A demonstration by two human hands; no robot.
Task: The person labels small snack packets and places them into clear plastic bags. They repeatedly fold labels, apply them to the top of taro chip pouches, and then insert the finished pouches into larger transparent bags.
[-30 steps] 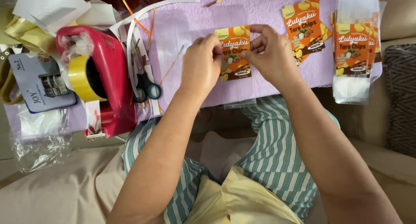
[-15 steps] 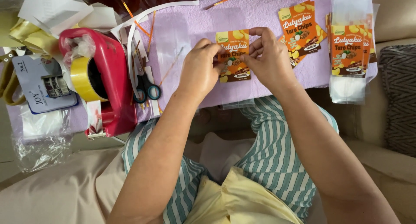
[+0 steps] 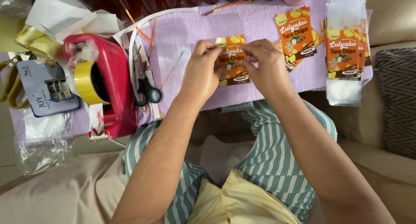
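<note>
Both hands pinch one orange snack label point(image 3: 231, 59) by its top edge: left hand point(image 3: 203, 72) closed on the upper left corner, right hand point(image 3: 266, 68) closed on the upper right, fingertips nearly meeting over the label's top. The label lies flat over the lilac cloth point(image 3: 260, 22), dead centre of the work surface. At 3 o'clock from the grip, a loose fan of matching orange labels point(image 3: 297, 31), just beside the right hand. Further out at 3 o'clock, a stack of clear sleeves point(image 3: 344, 92) with a label showing through, overhanging the cloth edge. At 9 o'clock, scissors with teal handles point(image 3: 147, 92) lying among paper strips, near the left hand. Beyond them at 9 o'clock, a red tape dispenser point(image 3: 115, 83) carrying a yellow tape roll point(image 3: 86, 81). Far 9 o'clock, a stapler box point(image 3: 41, 92). At 6 o'clock, striped trousers point(image 3: 277, 159) under the forearms.
</note>
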